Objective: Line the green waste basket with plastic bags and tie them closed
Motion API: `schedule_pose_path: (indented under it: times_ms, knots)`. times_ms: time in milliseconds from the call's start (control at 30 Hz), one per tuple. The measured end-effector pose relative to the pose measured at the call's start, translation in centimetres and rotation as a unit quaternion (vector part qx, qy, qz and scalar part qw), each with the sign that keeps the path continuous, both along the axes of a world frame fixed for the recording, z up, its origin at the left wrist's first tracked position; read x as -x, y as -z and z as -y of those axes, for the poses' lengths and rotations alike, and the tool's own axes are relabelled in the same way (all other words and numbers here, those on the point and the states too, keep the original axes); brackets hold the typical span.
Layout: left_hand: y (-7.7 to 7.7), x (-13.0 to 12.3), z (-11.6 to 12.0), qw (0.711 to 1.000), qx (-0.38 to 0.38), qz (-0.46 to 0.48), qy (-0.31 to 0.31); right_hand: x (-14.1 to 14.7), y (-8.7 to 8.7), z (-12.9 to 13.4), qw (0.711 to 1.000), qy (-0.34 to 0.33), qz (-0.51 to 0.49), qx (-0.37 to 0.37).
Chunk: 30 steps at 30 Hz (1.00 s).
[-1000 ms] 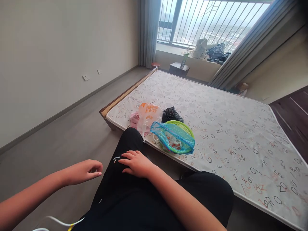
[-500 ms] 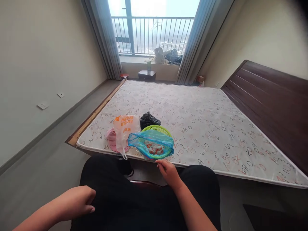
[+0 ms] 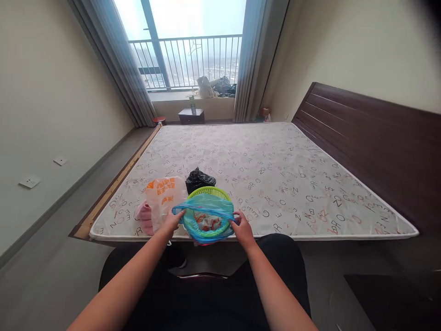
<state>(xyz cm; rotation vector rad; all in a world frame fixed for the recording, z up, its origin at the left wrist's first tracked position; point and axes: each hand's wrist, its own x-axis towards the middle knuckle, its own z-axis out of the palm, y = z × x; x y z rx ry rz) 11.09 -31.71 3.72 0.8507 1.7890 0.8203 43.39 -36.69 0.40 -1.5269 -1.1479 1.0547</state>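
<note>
A blue plastic bag [image 3: 210, 202] lies over a green plastic basket [image 3: 206, 191] at the mattress's near edge. Red-and-white crumpled contents [image 3: 208, 221] show through the bag's opening. My left hand [image 3: 173, 219] pinches the bag's left side, and my right hand [image 3: 241, 227] grips its right side, so the film is stretched between them. To the left, a white plastic bag with orange print [image 3: 166, 195] rests partly on a folded pink cloth [image 3: 144, 217]. Behind the basket sits a black plastic bag [image 3: 200, 178].
The letter-patterned mattress [image 3: 255, 156] spreads ahead, with a dark wooden headboard [image 3: 372, 138] on the right. A small nightstand [image 3: 191, 116] carrying a green container [image 3: 192, 105] stands below the window. My knees in black trousers [image 3: 279, 257] are close to the bed's edge.
My left hand has come up from beside my thigh and taken the blue bag's left side. My right hand has moved up to its right side. The view has turned rightward.
</note>
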Motion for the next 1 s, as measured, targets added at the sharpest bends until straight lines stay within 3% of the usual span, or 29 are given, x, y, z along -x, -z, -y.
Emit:
schedule_pose_path:
  times_ms: [100,167,333,433,533,600,667,733,800,867,1000]
  knots:
    - [0.4,0.7,0.5,0.997,-0.001,0.053,-0.054,-0.3,-0.3,-0.1,0.998,0.036,-0.045,0.014]
    - [-0.4,2.3,1.0,0.996,0.004,0.075,-0.047,-0.6,-0.7,-0.2,0.989,0.073,-0.123,0.023]
    - [-4.4,7.1,2.8,0.994,0.042,0.101,0.024,-2.2,-2.7,-0.3,0.924,0.112,-0.353,0.095]
    - [-6.2,8.1,4.0,0.988,0.057,0.113,0.090,-2.2,-4.0,0.5,0.883,0.109,-0.446,0.098]
    - [-6.7,7.4,4.8,0.975,0.091,0.132,0.152,0.0,-4.2,2.6,0.842,0.117,-0.512,0.123]
    - [-6.4,6.4,4.8,0.974,0.105,0.101,0.171,2.3,-3.8,4.4,0.825,0.161,-0.514,0.172]
    - [-6.0,5.5,4.5,0.985,0.072,0.020,0.156,4.5,-3.1,6.1,0.812,0.210,-0.503,0.207]
    - [-5.8,4.6,4.1,0.988,-0.011,-0.083,0.130,6.2,-2.5,7.2,0.799,0.194,-0.515,0.243]
    - [-6.0,3.6,3.8,0.970,-0.108,-0.165,0.142,7.1,-2.3,7.6,0.799,0.152,-0.522,0.256]
    - [-6.3,2.2,3.5,0.945,-0.175,-0.196,0.196,7.6,-2.3,7.4,0.811,0.125,-0.515,0.248]
    - [-6.8,-1.8,2.9,0.910,-0.218,-0.169,0.308,7.9,-2.7,7.0,0.842,0.107,-0.488,0.206]
